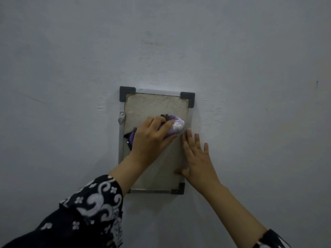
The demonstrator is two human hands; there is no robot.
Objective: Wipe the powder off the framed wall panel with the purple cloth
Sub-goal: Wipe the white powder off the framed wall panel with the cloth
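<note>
A small framed panel [155,106] hangs on the wall, with a metal frame and black corner caps. Pale powder speckles its upper part. My left hand [152,138] presses a bunched purple cloth [176,125] against the middle of the panel; the cloth's tip is whitened with powder. My right hand [197,158] lies flat with fingers spread over the panel's right edge and the wall beside it. My left forearm hides the panel's lower left corner.
A plain grey-white wall [250,68] surrounds the panel. A small metal clip [121,117] sits on the frame's left side. Faint scuff marks show on the wall left and right of the panel.
</note>
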